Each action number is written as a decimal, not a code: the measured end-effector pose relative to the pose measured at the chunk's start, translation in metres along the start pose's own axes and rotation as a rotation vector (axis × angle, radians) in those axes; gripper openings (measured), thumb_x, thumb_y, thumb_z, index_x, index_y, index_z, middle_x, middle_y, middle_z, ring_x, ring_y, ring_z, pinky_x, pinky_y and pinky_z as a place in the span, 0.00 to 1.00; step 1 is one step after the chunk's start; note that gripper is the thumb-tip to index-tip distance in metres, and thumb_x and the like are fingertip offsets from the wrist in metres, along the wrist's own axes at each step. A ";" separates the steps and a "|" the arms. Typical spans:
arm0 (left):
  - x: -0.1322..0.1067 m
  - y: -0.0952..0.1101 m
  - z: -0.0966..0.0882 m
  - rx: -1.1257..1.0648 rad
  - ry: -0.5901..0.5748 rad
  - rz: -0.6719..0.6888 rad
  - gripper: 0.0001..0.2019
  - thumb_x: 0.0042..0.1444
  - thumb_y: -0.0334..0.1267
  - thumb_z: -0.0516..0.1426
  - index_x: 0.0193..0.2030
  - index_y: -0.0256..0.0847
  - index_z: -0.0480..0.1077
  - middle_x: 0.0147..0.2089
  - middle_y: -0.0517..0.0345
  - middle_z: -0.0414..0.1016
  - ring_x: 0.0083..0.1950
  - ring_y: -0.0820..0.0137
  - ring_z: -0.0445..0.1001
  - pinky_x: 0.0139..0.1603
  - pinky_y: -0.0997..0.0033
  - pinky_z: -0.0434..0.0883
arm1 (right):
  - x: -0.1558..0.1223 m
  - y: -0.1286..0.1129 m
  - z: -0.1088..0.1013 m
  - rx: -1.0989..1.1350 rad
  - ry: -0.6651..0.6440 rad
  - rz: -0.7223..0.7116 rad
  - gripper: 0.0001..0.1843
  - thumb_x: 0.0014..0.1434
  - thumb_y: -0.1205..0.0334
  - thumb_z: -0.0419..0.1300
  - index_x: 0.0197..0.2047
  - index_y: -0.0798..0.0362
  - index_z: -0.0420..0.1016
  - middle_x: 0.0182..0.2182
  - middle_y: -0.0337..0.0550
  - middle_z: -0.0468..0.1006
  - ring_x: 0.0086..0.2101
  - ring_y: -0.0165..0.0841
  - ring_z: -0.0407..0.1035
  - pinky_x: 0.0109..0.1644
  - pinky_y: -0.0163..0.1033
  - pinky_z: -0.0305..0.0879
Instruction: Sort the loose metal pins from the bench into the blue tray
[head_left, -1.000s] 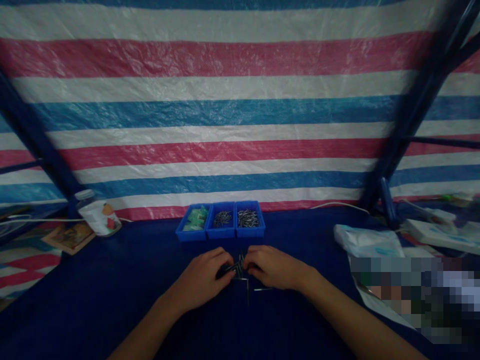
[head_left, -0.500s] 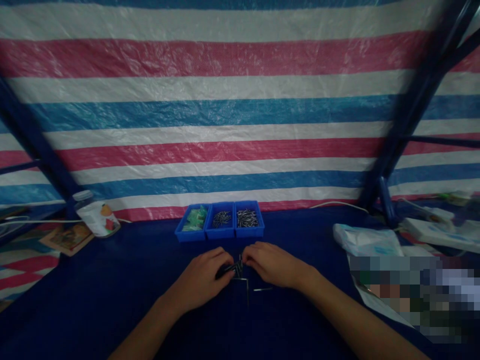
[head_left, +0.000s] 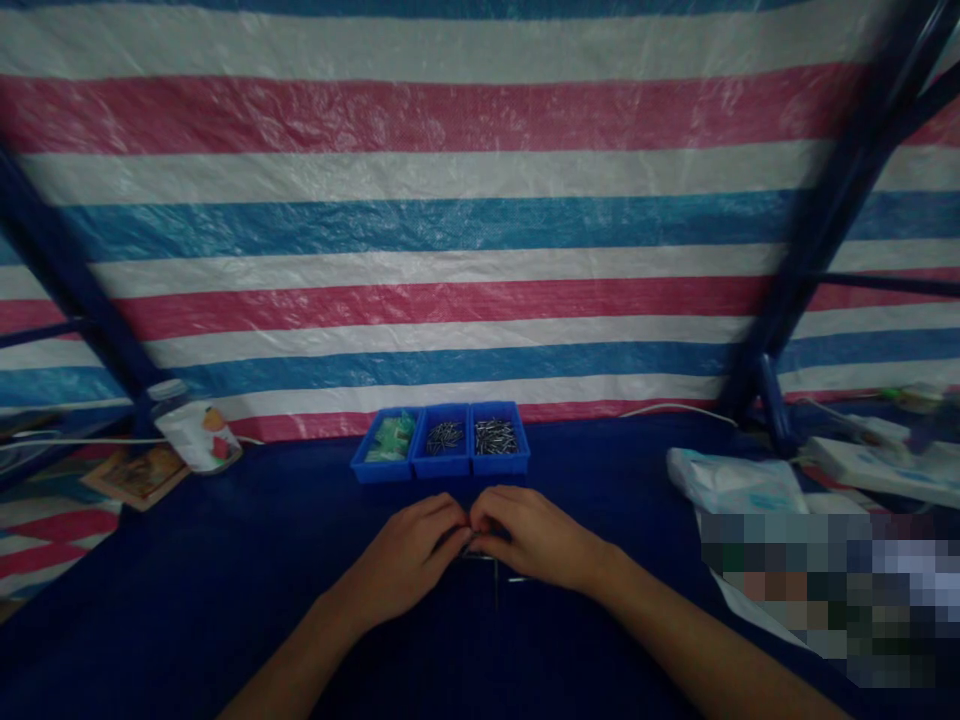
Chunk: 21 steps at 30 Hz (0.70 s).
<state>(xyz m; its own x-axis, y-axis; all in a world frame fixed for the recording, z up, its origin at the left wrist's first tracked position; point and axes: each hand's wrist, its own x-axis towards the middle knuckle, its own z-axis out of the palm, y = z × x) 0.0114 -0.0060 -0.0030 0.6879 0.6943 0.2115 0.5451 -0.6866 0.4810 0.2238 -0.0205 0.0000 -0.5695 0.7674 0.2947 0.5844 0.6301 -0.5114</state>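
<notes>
My left hand (head_left: pixel 416 545) is closed, thumb and fingers pinched round a small bunch of thin dark metal pieces (head_left: pixel 468 545), mostly covered by my fingers. My right hand (head_left: pixel 529 532) meets it from the other side, fingertips pressed together at the bunch; what they pinch is hidden. Just below the fingers lies an L-shaped metal rod (head_left: pixel 496 585), like a hex key, on the dark blue tabletop (head_left: pixel 420 660). A short straight-looking metal rod (head_left: pixel 517 579) lies partly under my right hand.
Beyond my hands stand three joined blue bins: one with green plastic packets (head_left: pixel 391 438), two with small metal pieces (head_left: pixel 495 437). A jar (head_left: pixel 196 435) is at the left, a plastic bag (head_left: pixel 735 482) at the right. Behind hangs a striped sheet (head_left: pixel 480 230) between blue frame posts.
My right hand has moved left to meet my left hand, closing the gap between them. The metal bunch, seen more plainly before, is now mostly covered.
</notes>
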 end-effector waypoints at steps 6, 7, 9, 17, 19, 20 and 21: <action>0.001 0.000 0.000 -0.111 -0.016 -0.029 0.14 0.71 0.41 0.47 0.39 0.43 0.71 0.39 0.60 0.72 0.40 0.71 0.71 0.44 0.70 0.66 | 0.000 0.003 0.003 0.017 0.085 -0.085 0.03 0.62 0.63 0.63 0.37 0.52 0.74 0.35 0.39 0.77 0.36 0.30 0.71 0.42 0.34 0.64; 0.001 0.000 0.000 -0.133 -0.010 -0.041 0.15 0.71 0.42 0.47 0.38 0.42 0.70 0.38 0.60 0.72 0.39 0.71 0.71 0.43 0.70 0.66 | 0.001 0.004 0.004 0.043 0.104 -0.097 0.02 0.62 0.63 0.63 0.37 0.52 0.75 0.35 0.39 0.78 0.37 0.30 0.71 0.43 0.34 0.65; 0.001 0.000 0.000 -0.166 0.012 -0.065 0.15 0.71 0.44 0.47 0.37 0.41 0.68 0.36 0.61 0.71 0.38 0.71 0.69 0.41 0.70 0.65 | 0.001 0.004 0.005 0.106 0.143 -0.103 0.03 0.62 0.63 0.63 0.39 0.52 0.76 0.36 0.40 0.78 0.37 0.29 0.72 0.43 0.34 0.66; 0.000 0.005 -0.001 -0.256 0.069 -0.088 0.14 0.70 0.46 0.47 0.38 0.42 0.67 0.35 0.60 0.70 0.37 0.70 0.68 0.39 0.70 0.65 | 0.003 -0.002 0.000 0.265 0.201 0.047 0.12 0.61 0.52 0.63 0.36 0.52 0.79 0.32 0.41 0.79 0.33 0.30 0.71 0.38 0.35 0.64; 0.000 0.005 -0.001 -0.278 0.080 -0.092 0.14 0.69 0.46 0.47 0.39 0.42 0.68 0.36 0.60 0.72 0.36 0.70 0.69 0.39 0.70 0.65 | 0.005 -0.002 0.002 0.355 0.205 0.103 0.12 0.61 0.52 0.62 0.35 0.52 0.79 0.29 0.39 0.78 0.30 0.29 0.69 0.36 0.35 0.62; -0.001 0.004 -0.001 -0.290 0.111 -0.105 0.14 0.69 0.47 0.48 0.41 0.42 0.68 0.37 0.59 0.73 0.37 0.69 0.69 0.40 0.69 0.66 | 0.006 -0.002 0.003 0.422 0.214 0.137 0.14 0.62 0.52 0.61 0.33 0.53 0.78 0.27 0.38 0.77 0.29 0.29 0.68 0.35 0.35 0.61; -0.001 0.002 -0.001 -0.298 0.165 -0.121 0.13 0.68 0.47 0.48 0.44 0.42 0.69 0.39 0.58 0.74 0.38 0.69 0.70 0.41 0.69 0.67 | 0.008 -0.001 0.006 0.503 0.222 0.187 0.16 0.62 0.51 0.61 0.30 0.53 0.76 0.25 0.37 0.75 0.27 0.28 0.66 0.33 0.35 0.60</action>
<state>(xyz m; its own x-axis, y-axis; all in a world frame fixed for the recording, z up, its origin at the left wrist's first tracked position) 0.0116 -0.0081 -0.0014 0.5267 0.8091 0.2606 0.4380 -0.5211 0.7326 0.2153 -0.0157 -0.0016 -0.3169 0.9008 0.2968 0.2855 0.3890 -0.8759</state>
